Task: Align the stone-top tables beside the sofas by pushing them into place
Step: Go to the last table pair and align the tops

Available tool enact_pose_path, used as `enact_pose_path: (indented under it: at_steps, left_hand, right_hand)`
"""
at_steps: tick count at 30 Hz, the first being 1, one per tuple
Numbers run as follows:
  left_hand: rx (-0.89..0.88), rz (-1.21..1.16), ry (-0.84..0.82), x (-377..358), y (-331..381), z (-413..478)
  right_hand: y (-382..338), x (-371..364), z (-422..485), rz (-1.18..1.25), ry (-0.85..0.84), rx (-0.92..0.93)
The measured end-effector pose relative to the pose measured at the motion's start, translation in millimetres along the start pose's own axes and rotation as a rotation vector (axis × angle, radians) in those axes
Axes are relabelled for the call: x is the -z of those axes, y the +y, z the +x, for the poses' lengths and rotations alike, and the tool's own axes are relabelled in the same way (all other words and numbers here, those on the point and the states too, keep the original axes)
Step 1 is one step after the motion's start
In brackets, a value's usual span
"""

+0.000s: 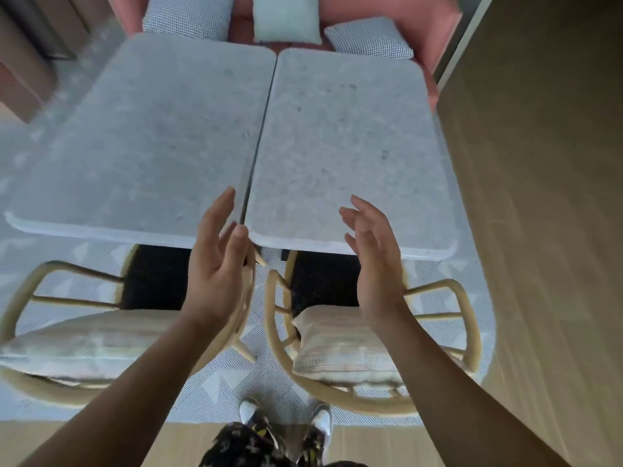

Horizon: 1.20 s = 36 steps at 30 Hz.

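Note:
Two grey stone-top tables stand side by side in front of a pink sofa (397, 11). The left table (145, 139) and the right table (344, 153) are parted by a thin dark gap, and their near edges sit slightly offset. My left hand (217, 264) hovers open, palm inward, over the near end of that gap. My right hand (374, 261) is open too, fingers apart, above the near edge of the right table. Neither hand holds anything.
Two wooden armchairs with pale cushions, the left chair (54, 335) and the right chair (451, 332), stand tucked at the tables' near side on a patterned rug (236, 382). Checked and white pillows (286, 18) lie on the sofa. Wooden floor runs along the right.

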<state>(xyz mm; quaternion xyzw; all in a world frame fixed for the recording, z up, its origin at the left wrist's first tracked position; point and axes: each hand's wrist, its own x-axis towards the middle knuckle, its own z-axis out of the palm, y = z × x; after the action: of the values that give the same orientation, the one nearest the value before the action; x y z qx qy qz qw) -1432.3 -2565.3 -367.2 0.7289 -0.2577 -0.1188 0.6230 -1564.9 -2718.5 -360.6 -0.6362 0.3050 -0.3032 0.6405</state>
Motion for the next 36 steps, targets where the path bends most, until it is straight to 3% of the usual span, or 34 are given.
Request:
enact_pose_path:
  at_steps: [4, 10, 15, 18, 22, 27, 36]
  left_hand:
    - [0.151, -0.055, -0.015, 1, -46, 16]
    - [0.501, -0.08, -0.167, -18, -155, 39]
    - [0.836, -0.217, -0.049, -34, -217, 69]
    - [1.01, -0.404, 0.052, -46, -248, 97]
    - [1.105, -0.61, 0.116, -66, -277, 129]
    - [1.081, -0.667, 0.14, -82, -298, 138]
    - [1.001, -0.713, 0.054, -73, -300, 134]
  right_hand:
    - [40, -26, 17, 0.009, 0.05, -0.187]
    - [123, -57, 56, 0.01, 0.227, -0.504]
    - [195, -73, 96, 0.173, 0.413, -0.859]
    - [221, -80, 116, 0.267, 0.481, -0.973]
    - [245, -79, 143, 0.41, 0.585, -0.955]
    - [252, -75, 151, 0.632, 0.632, -0.852]
    - [261, -81, 145, 0.591, 0.624, -0.779]
